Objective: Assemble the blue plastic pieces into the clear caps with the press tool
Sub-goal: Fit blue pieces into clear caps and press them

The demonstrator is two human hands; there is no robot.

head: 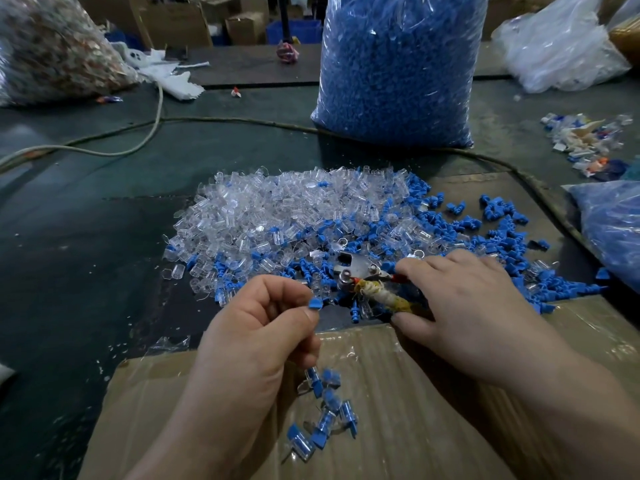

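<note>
**Task item.** One blue piece (315,303) is pinched between the thumb and forefinger of the left hand (263,327), with the remaining fingers curled in. It is held at the near edge of the heap, just to the 9 o'clock side of the press tool (360,271).

**Tool.** The press tool lies at the heap's 6 o'clock edge. Its metal head points toward 10 o'clock and its rag-wrapped handle runs toward 4 o'clock. The right hand (460,306) grasps that handle, forefinger over the top and thumb beneath.

**Stock.** The clear caps (277,209) form a broad heap at 12 o'clock from both hands. Loose blue parts (502,230) are mixed through its near side and scattered out toward 3 o'clock.

**Finished work.** A small cluster of filled caps (325,410) lies on the cardboard sheet (415,427), at 6 o'clock from the left hand.

**Surroundings.**
- The cardboard sheet rests on a dark green worktop (86,209).
- A tall clear sack of blue parts (398,64) stands upright at 12 o'clock, beyond the heap.
- A pale cord (156,126) trails across the worktop at 10 o'clock.
- A bulging bag of mixed bits (52,46) sits at 11 o'clock.
- A clear plastic bag (561,46) sits at 1 o'clock.
- A small litter of scraps (585,140) lies at 2 o'clock.
- Part of a blue-filled bag (616,230) shows at 3 o'clock.
</note>
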